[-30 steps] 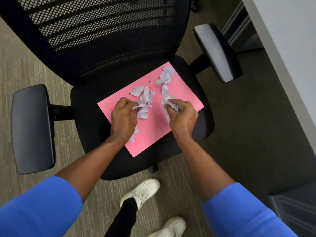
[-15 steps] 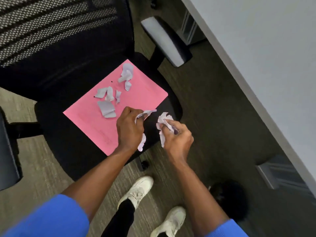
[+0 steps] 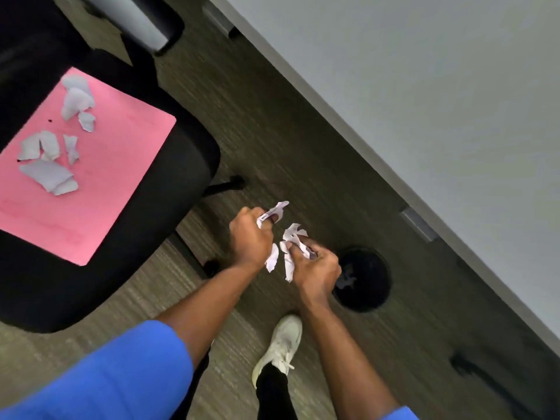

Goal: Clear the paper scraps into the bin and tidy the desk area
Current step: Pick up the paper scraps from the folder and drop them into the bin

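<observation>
My left hand point(image 3: 250, 237) is closed around torn white paper scraps point(image 3: 274, 215), held above the carpet to the right of the chair. My right hand point(image 3: 316, 266) grips another bunch of scraps point(image 3: 292, 237) just left of a round black bin point(image 3: 368, 278) standing on the floor; a pale scrap lies inside the bin. Several more scraps point(image 3: 50, 174) lie on a pink sheet point(image 3: 106, 177) spread over the black office chair seat point(image 3: 181, 165) at the left.
A grey-white desk top point(image 3: 424, 95) runs diagonally across the upper right, its edge just beyond the bin. The chair's armrest point(image 3: 136, 22) is at the top left, its base legs point(image 3: 224, 186) reach toward my hands. My white shoe point(image 3: 281, 344) stands on the carpet below the bin.
Both hands lifted scraps off the pink sheet and carried them right, away from the chair, to beside the black bin. My view swung right, bringing the bin into sight.
</observation>
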### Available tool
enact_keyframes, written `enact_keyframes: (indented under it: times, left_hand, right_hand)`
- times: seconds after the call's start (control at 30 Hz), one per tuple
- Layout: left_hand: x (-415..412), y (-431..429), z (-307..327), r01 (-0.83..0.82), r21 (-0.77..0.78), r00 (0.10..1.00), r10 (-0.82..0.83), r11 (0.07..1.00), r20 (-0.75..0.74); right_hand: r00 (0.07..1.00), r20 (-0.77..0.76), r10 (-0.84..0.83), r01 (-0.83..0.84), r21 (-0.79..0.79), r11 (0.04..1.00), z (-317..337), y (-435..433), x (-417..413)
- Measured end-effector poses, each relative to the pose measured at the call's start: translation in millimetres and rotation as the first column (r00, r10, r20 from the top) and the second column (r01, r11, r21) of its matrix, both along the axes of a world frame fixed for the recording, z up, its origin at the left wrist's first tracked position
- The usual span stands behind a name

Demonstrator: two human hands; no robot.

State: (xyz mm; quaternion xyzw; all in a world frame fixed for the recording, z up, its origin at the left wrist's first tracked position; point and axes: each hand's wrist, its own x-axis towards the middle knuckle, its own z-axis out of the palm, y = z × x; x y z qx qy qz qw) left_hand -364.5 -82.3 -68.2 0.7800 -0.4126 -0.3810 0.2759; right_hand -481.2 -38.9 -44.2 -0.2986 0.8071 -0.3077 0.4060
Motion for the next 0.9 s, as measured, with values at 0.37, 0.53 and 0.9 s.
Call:
enact_keyframes:
  times: [0.37,0.53,0.9]
  left_hand:
    - [-159,42,-62,0.191,0.237,0.981,-0.176,0.953,-0.084]
    - [-202,60,-90,0.226,0.231,0.970,-0.197,0.946,-0.140]
    - [-274,62,-145,0.123,0.365,0.974,-0.042,0.923,-0.221]
  right_hand:
    - [0.962,-0.197,-0.191,0.178,-0.084,0.981,-51,70,-128]
    - [0.940,-0.157,-0.304,0.321,0.091,0.943,-83,79,-178]
    - [0.930,-0.135,-0.343,0.367,0.271,0.890,-138,73,-247]
